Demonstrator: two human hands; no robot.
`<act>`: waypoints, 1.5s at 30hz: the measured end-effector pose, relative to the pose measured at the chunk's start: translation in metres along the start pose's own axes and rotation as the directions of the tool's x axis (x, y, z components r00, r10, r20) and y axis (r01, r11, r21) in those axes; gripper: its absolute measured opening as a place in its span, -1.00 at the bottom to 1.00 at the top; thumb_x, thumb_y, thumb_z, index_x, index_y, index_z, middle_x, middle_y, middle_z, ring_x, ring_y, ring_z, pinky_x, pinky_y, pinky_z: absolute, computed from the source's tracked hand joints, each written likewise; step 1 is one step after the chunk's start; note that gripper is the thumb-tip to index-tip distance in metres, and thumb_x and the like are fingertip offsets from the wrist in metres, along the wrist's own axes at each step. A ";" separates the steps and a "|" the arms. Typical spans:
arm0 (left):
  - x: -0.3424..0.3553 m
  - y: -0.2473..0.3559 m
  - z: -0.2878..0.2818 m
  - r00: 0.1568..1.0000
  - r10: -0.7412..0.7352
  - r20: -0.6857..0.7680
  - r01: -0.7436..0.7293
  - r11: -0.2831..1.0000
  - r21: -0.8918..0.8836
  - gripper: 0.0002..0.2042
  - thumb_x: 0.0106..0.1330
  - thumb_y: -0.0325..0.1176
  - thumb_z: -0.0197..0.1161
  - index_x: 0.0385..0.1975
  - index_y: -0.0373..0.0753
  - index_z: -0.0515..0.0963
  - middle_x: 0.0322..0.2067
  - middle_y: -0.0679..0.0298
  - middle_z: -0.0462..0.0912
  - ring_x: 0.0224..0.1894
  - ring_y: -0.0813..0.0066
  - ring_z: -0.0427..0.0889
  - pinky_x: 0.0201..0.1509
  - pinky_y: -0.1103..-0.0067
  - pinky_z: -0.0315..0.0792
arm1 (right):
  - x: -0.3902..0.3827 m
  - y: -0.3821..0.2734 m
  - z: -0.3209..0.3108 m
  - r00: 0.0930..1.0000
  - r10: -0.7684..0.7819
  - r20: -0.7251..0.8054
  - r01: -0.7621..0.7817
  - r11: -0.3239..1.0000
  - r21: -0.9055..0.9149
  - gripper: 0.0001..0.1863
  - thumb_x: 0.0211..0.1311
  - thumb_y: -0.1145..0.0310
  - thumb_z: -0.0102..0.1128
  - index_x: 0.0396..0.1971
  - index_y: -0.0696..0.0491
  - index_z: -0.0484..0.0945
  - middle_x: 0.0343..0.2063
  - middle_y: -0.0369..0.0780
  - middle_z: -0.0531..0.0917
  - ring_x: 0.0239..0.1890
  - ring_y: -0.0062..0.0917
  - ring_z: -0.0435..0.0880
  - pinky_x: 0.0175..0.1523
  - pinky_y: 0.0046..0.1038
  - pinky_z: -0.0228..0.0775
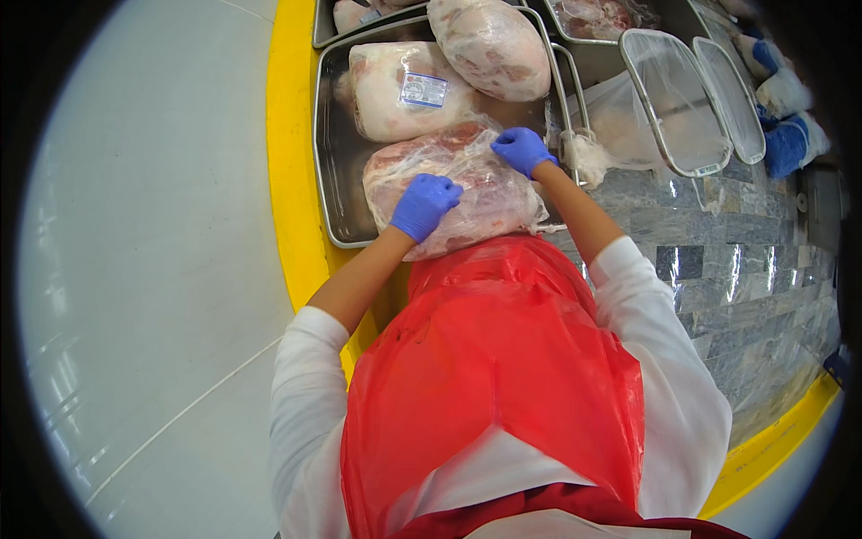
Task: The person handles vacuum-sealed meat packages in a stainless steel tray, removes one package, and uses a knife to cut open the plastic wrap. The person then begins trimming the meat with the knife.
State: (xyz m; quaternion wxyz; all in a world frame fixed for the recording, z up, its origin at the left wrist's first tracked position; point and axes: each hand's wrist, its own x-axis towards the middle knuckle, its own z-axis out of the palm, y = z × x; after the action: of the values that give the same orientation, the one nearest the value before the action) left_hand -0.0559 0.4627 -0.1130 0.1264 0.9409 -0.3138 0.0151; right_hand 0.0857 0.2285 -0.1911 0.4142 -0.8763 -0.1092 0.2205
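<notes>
A large piece of meat in clear plastic wrap (458,193) lies at the near end of a metal tub (338,211). My left hand (426,207), in a blue glove, is closed on the wrap over the middle of the meat. Over its far right end, my right hand (523,151) pinches the wrap, which is drawn up in creases toward it. The fingertips of both hands are partly hidden. Beyond lie a pale wrapped block of meat (382,90) with a label (423,90) and a rounded wrapped piece (498,49).
A yellow rail (294,162) runs along the tub's left side. To the right, metal hoops (675,99) hold clear bags. A crumpled plastic bundle (588,160) hangs by the tub's right edge. Another tub with meat (597,18) stands farther off. Grey tiles (709,260) lie at right.
</notes>
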 end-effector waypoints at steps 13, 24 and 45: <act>-0.006 0.007 -0.002 0.962 -0.125 0.241 0.058 0.962 0.267 -0.94 0.18 -0.33 0.13 -0.41 -0.11 0.50 -0.42 0.19 0.52 -0.30 0.22 0.54 -0.22 0.30 0.36 | -0.089 0.011 0.002 0.970 -0.162 -0.180 0.151 0.986 -0.073 -0.72 0.05 0.16 0.35 -0.37 0.06 0.66 -0.27 -0.12 0.62 -0.25 -0.24 0.65 -0.10 -0.31 0.50; -0.031 0.026 -0.045 0.886 -0.464 0.002 0.459 0.877 0.143 -0.74 0.24 -0.11 0.22 -0.20 -0.10 0.53 -0.25 0.15 0.54 -0.18 0.14 0.52 -0.14 0.27 0.38 | -0.048 -0.029 0.004 0.946 -0.325 0.001 0.316 0.918 -0.240 -0.55 0.09 0.04 0.29 -0.10 0.02 0.62 -0.03 -0.12 0.56 0.02 -0.19 0.55 0.12 -0.21 0.40; -0.103 -0.138 0.028 0.483 -0.865 0.141 0.795 0.365 -0.485 -0.70 0.29 -0.15 0.23 -0.23 -0.30 0.60 -0.28 0.06 0.68 -0.21 0.20 0.64 -0.03 0.40 0.48 | -0.077 -0.009 0.051 0.851 -0.523 -0.047 0.482 0.814 -0.325 -0.35 0.18 -0.02 0.20 0.23 -0.06 0.39 0.25 -0.14 0.40 0.32 -0.19 0.29 0.40 -0.14 -0.01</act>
State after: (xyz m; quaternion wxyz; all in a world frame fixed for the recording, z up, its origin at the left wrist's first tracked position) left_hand -0.0581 0.6227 -0.1826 0.3710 0.8996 0.2208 -0.0654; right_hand -0.0063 0.2405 -0.1899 0.3254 -0.8816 -0.3410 0.0244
